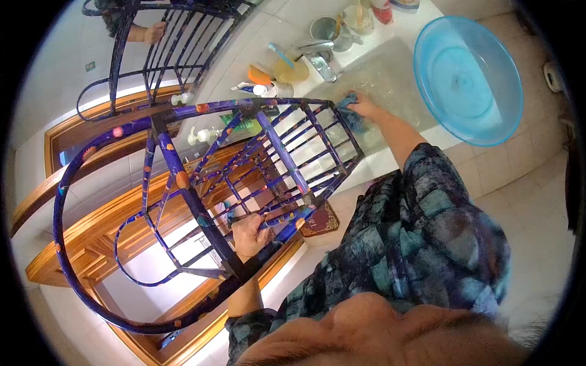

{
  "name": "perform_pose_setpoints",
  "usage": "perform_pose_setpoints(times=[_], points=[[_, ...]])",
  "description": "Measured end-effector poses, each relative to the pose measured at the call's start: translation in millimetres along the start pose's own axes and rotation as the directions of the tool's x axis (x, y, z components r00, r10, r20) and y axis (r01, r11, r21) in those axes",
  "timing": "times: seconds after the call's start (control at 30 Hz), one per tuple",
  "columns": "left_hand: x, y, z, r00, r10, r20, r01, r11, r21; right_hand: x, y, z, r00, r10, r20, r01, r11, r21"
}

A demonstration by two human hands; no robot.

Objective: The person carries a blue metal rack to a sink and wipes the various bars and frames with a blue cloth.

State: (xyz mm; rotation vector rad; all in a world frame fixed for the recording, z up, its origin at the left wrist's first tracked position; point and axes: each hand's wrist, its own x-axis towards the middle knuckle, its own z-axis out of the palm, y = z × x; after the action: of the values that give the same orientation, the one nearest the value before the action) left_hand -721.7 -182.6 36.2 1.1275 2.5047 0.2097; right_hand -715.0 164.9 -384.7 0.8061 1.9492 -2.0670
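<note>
A tall rack (183, 177) of purple, flower-patterned tubes stretches tilted across the left and middle of the view. Its far end reaches over the edge of the water-filled tub (397, 64). My left hand (249, 236) is closed around one of the rack's tubes, near its lower side. Over the water, my right hand (362, 105) holds a wet blue cloth (352, 114) beside the rack's far end. The fingertips of that hand are partly hidden by the cloth.
A blue plastic basin (469, 82) rests at the tub's right. Along the wall are a metal faucet (322, 64), cups (332, 30), a yellow mug (290, 70) and bottles (278, 89). A mirror (73, 49) reflects the rack. A wooden door frame (284, 259) stands below.
</note>
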Motion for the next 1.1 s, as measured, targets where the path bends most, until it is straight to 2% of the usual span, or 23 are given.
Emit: perform_pose_setpoints(times=[0.03, 0.07, 0.13, 0.17, 0.23, 0.33, 0.43, 0.47, 0.57, 0.6, 0.7, 0.77, 0.8, 0.9, 0.93, 0.97, 1.03, 1.1], points=[[0, 0, 1, 1.000, 0.002, 0.003, -0.002, 1.000, 0.010, 0, 9, -8, 0.993, 0.071, -0.092, -0.075, 0.996, -0.046], [0, 1, 1, 1.000, 0.010, 0.000, -0.010, 1.000, 0.004, 0, 17, -12, 0.969, 0.038, -0.244, -0.049, 0.998, -0.041], [4, 5, -2, 1.000, 0.028, -0.006, -0.029, 1.000, -0.013, -6, 20, -14, 0.848, -0.027, -0.530, 0.004, 0.999, -0.045], [3, 4, -1, 0.999, 0.042, -0.010, -0.042, 0.999, 0.003, -9, 21, -17, 0.898, 0.024, -0.440, -0.009, 0.999, 0.037], [2, 0, -1, 0.997, 0.072, -0.022, -0.071, 0.997, 0.036, -41, -33, -29, 0.966, 0.099, -0.238, -0.053, 0.980, 0.191], [3, 2, 2, 0.995, 0.075, -0.070, -0.070, 0.995, 0.066, -72, -88, -29, 0.997, 0.055, 0.050, -0.063, 0.984, 0.166], [4, 2, 4, 0.994, 0.071, -0.081, -0.063, 0.993, 0.097, -73, -77, 3, 0.969, -0.244, 0.046, 0.227, 0.946, 0.232], [5, 5, 4, 0.993, 0.072, -0.091, -0.063, 0.993, 0.095, -72, -75, 8, 0.877, -0.479, -0.037, 0.473, 0.875, -0.106], [5, 7, 2, 0.996, 0.063, -0.061, -0.058, 0.994, 0.092, -71, -55, 19, 0.811, -0.584, 0.035, 0.531, 0.710, -0.462], [5, 8, 1, 0.996, 0.066, -0.060, -0.061, 0.995, 0.080, -71, -58, 18, 0.868, -0.487, 0.098, 0.495, 0.832, -0.250], [5, 9, 5, 0.993, 0.065, -0.095, -0.061, 0.997, 0.045, -72, -69, 13, 0.868, -0.464, 0.179, 0.497, 0.804, -0.327], [6, 12, 3, 0.991, 0.073, -0.117, -0.074, 0.997, -0.010, -79, -77, 20, 0.905, -0.424, -0.037, 0.386, 0.854, -0.348], [11, 18, -1, 0.993, 0.069, -0.092, -0.066, 0.997, 0.039, -85, -82, 24, 0.907, -0.396, -0.145, 0.328, 0.879, -0.347], [8, 12, 4, 0.984, 0.097, -0.149, -0.109, 0.991, -0.078, -133, -131, 23, 0.897, -0.334, -0.288, 0.333, 0.941, -0.054], [7, 9, 4, 0.991, 0.079, -0.104, -0.081, 0.997, -0.007, -150, -151, 23, 0.820, -0.477, -0.318, 0.481, 0.874, -0.070], [8, 9, 3, 0.990, 0.085, -0.112, -0.086, 0.996, -0.005, -160, -165, 25, 0.752, -0.570, -0.331, 0.527, 0.822, -0.217], [9, 12, -2, 0.988, 0.095, -0.123, -0.096, 0.995, -0.001, -170, -197, 21, 0.531, -0.822, -0.207, 0.723, 0.567, -0.395], [6, 4, 6, 0.986, 0.095, -0.138, -0.088, 0.995, 0.056, -160, -211, 22, 0.379, -0.925, -0.034, 0.746, 0.327, -0.581]])
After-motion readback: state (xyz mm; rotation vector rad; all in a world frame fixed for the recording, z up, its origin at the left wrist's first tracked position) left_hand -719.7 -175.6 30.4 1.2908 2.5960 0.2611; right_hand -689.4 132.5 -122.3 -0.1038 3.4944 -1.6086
